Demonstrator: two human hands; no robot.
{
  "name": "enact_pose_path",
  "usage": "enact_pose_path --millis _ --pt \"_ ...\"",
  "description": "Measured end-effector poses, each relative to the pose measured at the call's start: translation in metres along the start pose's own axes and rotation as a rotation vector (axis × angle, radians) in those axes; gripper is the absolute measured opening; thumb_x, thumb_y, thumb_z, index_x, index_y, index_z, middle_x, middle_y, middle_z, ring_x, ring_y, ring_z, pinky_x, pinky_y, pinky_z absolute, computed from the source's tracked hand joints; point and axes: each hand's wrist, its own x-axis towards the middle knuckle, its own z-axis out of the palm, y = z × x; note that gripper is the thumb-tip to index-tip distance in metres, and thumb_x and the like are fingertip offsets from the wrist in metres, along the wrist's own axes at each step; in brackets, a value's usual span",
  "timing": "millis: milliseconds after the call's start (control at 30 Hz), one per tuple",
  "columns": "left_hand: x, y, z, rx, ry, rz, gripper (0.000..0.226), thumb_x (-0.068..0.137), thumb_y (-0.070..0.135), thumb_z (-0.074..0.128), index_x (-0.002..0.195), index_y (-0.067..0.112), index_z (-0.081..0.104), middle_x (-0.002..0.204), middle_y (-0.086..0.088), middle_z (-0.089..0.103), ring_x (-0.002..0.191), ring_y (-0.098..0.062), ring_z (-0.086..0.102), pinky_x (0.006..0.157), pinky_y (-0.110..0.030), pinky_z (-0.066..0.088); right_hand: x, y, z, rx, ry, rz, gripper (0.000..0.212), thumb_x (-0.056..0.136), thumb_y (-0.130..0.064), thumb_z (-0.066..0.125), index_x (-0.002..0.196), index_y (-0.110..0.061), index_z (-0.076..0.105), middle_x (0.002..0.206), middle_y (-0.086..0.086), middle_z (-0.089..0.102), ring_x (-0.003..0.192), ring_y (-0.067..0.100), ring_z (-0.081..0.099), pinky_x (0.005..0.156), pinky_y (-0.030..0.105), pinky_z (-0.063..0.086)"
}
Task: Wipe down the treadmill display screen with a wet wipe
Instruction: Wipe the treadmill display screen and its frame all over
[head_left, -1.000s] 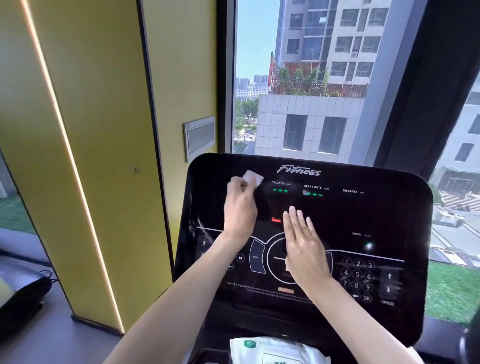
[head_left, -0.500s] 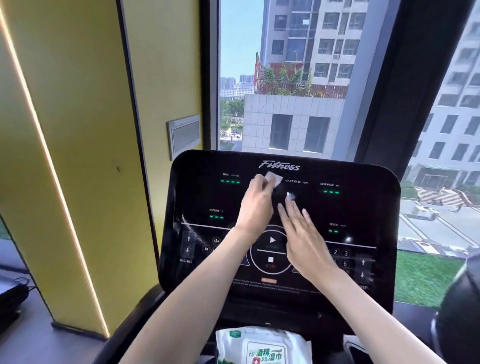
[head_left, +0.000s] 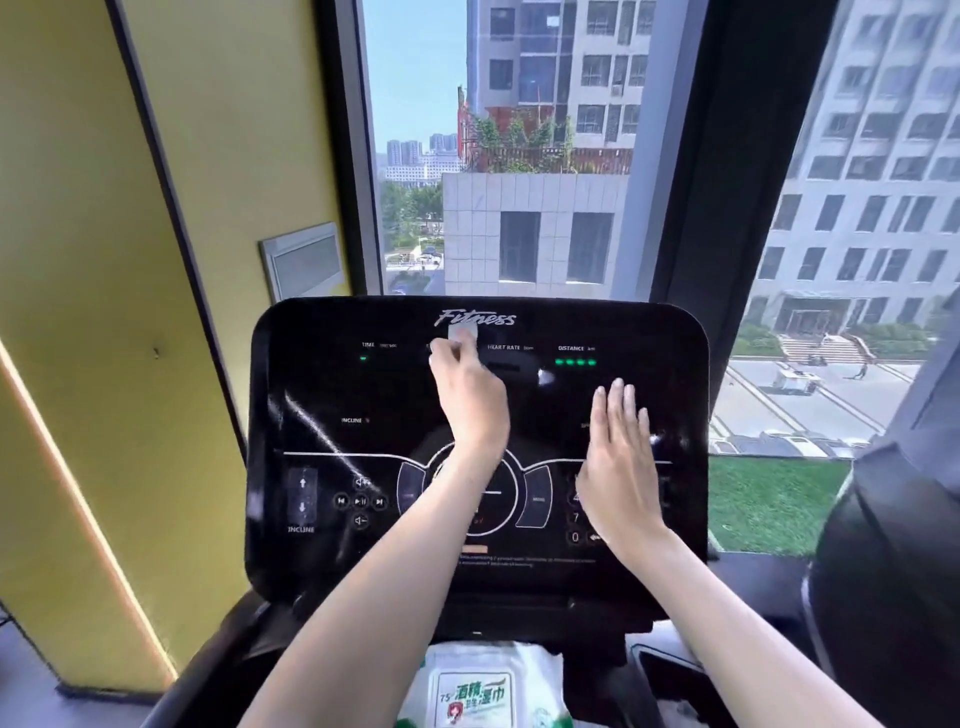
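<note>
Head camera: my left hand (head_left: 470, 402) pinches the wet wipe (head_left: 462, 332), blurred, seemingly against the treadmill display screen (head_left: 332, 384) just under the Fitness logo (head_left: 475, 318). My right hand (head_left: 621, 467) lies flat, fingers straight, on the screen's right side, apart from the left.

Probably a gym: treadmill console (head_left: 322, 395) facing a city-view window (head_left: 519, 156).

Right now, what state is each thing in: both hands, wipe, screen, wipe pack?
display screen: on, green lights lit, streaky at left.
wet wipe: bunched, against the display screen below the logo.
left hand: pinches the wet wipe.
right hand: fingers straight, flat on the display screen's right side.
wipe pack: below the display screen; open or sealed, cannot tell.
</note>
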Motion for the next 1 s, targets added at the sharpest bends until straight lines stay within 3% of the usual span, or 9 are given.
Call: enact_pose_path --millis 167,367,533,700,800,900,1000 --pt "-0.018 0.048 0.031 0.002 -0.195 0.173 0.056 0.071 -0.02 0.047 0.125 -0.004 0.052 0.106 -0.018 0.049 0.093 -0.03 0.047 0.074 -0.034 0.048 -0.006 0.017 -0.006 -0.022 -0.008 0.041 0.079 0.075 0.01 0.05 0.145 0.005 0.012 0.153 0.023 0.008 0.143 0.031 0.001 0.117 0.043 0.005" --pt "-0.024 0.078 0.063 -0.005 -0.352 0.426 0.064 0.064 -0.027 0.048 0.125 -0.007 0.05 0.104 -0.018 0.051 0.09 -0.031 0.049 0.069 -0.034 0.051 -0.016 0.049 -0.007 -0.018 -0.04 0.109 0.083 0.078 0.008 0.051 0.146 0.001 0.005 0.154 0.018 -0.003 0.143 0.027 -0.005 0.116 0.037 -0.003" --pt "-0.021 0.093 0.077 -0.043 -0.514 0.605 0.06 0.077 -0.019 0.049 0.133 0.002 0.047 0.103 -0.011 0.048 0.095 -0.025 0.048 0.078 -0.034 0.051 -0.028 0.061 -0.003 -0.001 -0.011 0.174 0.085 0.071 0.011 0.059 0.145 0.004 0.017 0.154 0.021 0.011 0.143 0.029 0.01 0.116 0.039 0.009" --pt "-0.033 0.098 0.076 -0.019 -0.637 0.764 0.061 0.075 -0.019 0.047 0.133 0.0 0.047 0.108 -0.016 0.049 0.101 -0.031 0.049 0.07 -0.041 0.053 -0.042 0.062 0.006 0.029 0.024 0.218 0.083 0.064 0.016 0.063 0.14 0.008 0.03 0.149 0.026 0.021 0.139 0.034 0.022 0.113 0.043 0.019" --pt "-0.052 0.088 0.071 -0.014 -0.674 0.865 0.063 0.067 -0.021 0.052 0.126 0.0 0.052 0.104 -0.016 0.052 0.091 -0.031 0.05 0.06 -0.035 0.05 -0.054 0.063 0.009 0.04 0.041 0.229 0.081 0.06 0.018 0.064 0.136 0.008 0.038 0.147 0.027 0.028 0.136 0.035 0.029 0.11 0.045 0.025" --pt "-0.078 0.07 0.065 0.007 -0.718 0.951 0.064 0.061 -0.015 0.063 0.122 0.002 0.054 0.102 -0.013 0.052 0.085 -0.028 0.049 0.06 -0.036 0.051 -0.067 0.066 0.008 0.026 0.065 0.253 0.072 0.057 0.019 0.062 0.127 0.007 0.05 0.141 0.025 0.039 0.131 0.035 0.04 0.107 0.046 0.032" --pt "-0.092 0.053 0.052 0.03 -0.78 1.188 0.057 0.063 -0.009 0.06 0.119 0.001 0.057 0.099 -0.012 0.056 0.081 -0.025 0.052 0.064 -0.032 0.052 -0.075 0.065 0.009 0.008 0.053 0.268 0.071 0.057 0.02 0.062 0.126 0.007 0.051 0.137 0.024 0.045 0.127 0.035 0.044 0.107 0.046 0.032"
